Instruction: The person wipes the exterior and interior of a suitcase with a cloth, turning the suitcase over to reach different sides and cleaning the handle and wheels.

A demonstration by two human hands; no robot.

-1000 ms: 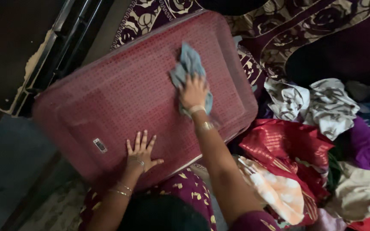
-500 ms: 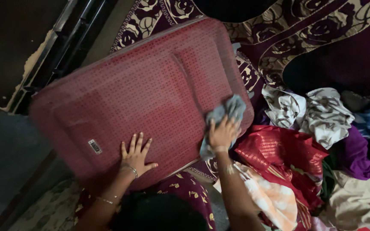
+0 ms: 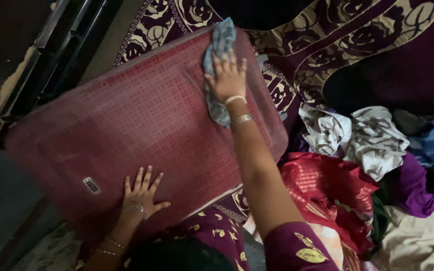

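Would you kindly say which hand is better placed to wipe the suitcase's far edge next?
Probably the right hand: it presses the blue cloth flat near the far edge of the suitcase. The left hand lies spread on the near edge, without a cloth.

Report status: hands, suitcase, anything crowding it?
Right hand flat on blue cloth, pressing it to the red suitcase near its far end. Left hand spread on the near edge. Heaped clothes alongside on the right.
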